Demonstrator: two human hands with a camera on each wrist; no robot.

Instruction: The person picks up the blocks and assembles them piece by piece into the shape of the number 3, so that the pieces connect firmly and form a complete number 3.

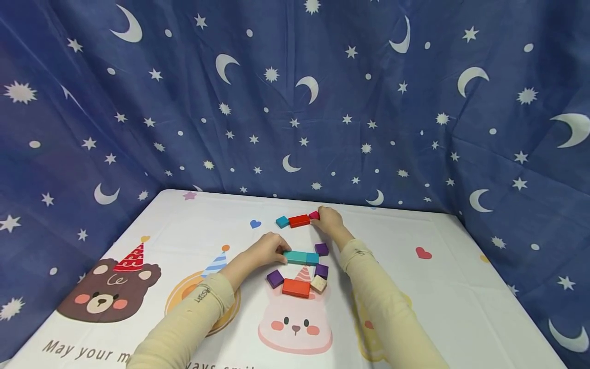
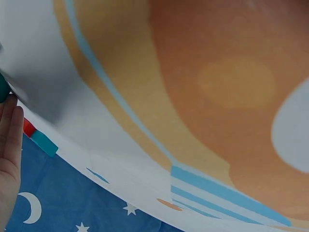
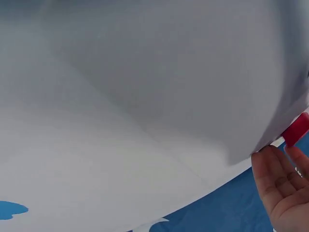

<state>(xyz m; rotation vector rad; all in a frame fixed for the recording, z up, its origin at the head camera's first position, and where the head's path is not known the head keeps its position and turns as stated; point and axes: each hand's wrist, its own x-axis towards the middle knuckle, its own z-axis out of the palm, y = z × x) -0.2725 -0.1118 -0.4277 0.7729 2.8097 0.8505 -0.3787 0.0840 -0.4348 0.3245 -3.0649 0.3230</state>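
Note:
In the head view, my left hand [image 1: 269, 248] grips the left end of a long teal block [image 1: 295, 257] between thumb and fingers. A smaller blue-teal block [image 1: 312, 259] touches that block's right end. Farther back, my right hand [image 1: 331, 221] pinches a small magenta block [image 1: 314, 215] at the right end of a red block [image 1: 299, 221]. A small blue block [image 1: 282, 222] sits at the red block's left end. The right wrist view shows the magenta block [image 3: 296, 129] beside the fingertips; in the left wrist view, the teal block [image 2: 4, 88] is mostly cut off.
Purple blocks lie behind [image 1: 321, 249] and in front [image 1: 321, 271] of the teal row's right end. Nearer stand an orange-red block [image 1: 296, 288], a beige block [image 1: 318, 284] and another purple block [image 1: 275, 279]. A star-patterned curtain [image 1: 258, 102] borders the white printed tablecloth [image 1: 438, 287].

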